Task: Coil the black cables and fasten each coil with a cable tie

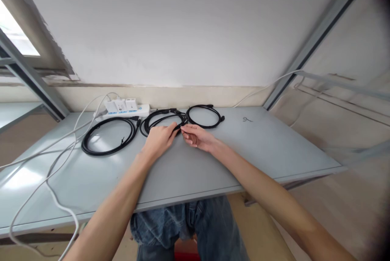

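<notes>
Three coiled black cables lie in a row on the grey table. My left hand rests on the near side of the middle coil, fingers closed around its strands. My right hand meets it from the right, thumb and fingers pinching the same cable near a black plug end. The large left coil and the small right coil lie untouched on either side.
A white power strip with white chargers plugged in sits by the wall at the back left. White cords trail from it over the left of the table and off the front edge. A small black twist tie lies to the right.
</notes>
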Available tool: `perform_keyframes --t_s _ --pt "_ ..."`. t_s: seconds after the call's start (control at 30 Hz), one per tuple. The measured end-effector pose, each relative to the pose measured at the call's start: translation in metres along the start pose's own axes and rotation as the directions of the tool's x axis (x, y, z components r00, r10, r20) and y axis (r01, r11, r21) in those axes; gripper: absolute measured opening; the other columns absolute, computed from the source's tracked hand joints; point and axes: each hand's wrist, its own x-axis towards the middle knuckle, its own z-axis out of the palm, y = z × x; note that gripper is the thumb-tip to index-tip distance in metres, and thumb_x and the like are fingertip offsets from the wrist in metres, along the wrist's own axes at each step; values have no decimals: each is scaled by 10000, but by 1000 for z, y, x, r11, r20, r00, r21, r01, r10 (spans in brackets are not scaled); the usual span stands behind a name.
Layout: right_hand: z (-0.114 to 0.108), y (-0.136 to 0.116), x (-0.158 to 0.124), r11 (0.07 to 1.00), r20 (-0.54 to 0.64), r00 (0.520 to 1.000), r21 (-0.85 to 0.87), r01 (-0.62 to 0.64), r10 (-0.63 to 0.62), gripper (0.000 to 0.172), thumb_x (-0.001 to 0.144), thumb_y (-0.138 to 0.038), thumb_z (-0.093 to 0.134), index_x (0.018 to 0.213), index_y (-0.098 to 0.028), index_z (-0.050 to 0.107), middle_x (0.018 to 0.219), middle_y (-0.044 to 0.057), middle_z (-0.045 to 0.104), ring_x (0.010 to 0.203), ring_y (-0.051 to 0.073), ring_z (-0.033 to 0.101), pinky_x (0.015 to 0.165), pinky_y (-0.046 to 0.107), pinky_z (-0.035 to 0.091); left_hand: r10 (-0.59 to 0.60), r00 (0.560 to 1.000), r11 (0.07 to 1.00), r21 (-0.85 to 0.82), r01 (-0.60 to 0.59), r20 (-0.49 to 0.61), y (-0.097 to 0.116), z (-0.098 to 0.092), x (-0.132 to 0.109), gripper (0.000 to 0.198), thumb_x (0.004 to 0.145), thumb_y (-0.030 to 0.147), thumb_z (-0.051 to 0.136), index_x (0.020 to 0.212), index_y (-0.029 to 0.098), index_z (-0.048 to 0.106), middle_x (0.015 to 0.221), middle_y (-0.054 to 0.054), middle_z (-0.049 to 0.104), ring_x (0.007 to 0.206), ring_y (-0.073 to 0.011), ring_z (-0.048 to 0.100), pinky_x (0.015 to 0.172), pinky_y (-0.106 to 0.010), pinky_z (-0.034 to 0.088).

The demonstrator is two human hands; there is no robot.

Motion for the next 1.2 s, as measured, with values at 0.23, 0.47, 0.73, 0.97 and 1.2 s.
perform_keyframes --t_s 0.23,0.47,0.73,0.97,1.2 --pt "8 2 1 983 -109 982 -112 145 -157 381 747 -471 810 768 -196 548 597 -79 543 418 61 475 330 179 252 -21 1000 1000 -1 21 -9 -1 -1 1 317 1063 386 319 1090 242 600 774 -56 722 738 -254 703 665 -299 406" --pt "10 -4 -1 745 -79 895 -589 313 -438 287 883 -425 654 748 -190 559 599 -42 554 470 93 496 460 218 360 -14 1000 999 45 13 14 -1 -3 2 303 1064 373 320 1080 235 589 773 -51 719 726 -249 693 618 -299 344" --pt "6 -18 -11 -302 348 840 -924 234 -416 169 970 -102 498 848 -165 598 807 36 642 646 133 499 583 282 241 20 996 998 57 -24 82 1 0 1 350 1057 373 302 1104 226 616 813 -83 730 762 -277 693 658 -318 372" --pt "8 -13 -10 -238 261 845 -957 165 -466 143 1004 -181 510 926 -171 630 856 48 679 682 144 552 593 273 270 7 997 997 81 -14 80 2 -2 0 349 1055 368 309 1100 217 619 807 -90 728 755 -273 696 636 -312 367" --pt "0 -5 -2 789 -54 964 -587 180 -261 548 1014 -600 431 797 -148 652 693 56 676 563 143 640 483 228 409 -50 999 998 24 49 15 -1 -5 1 363 1056 401 319 1073 221 634 755 -64 715 734 -253 695 642 -300 367"
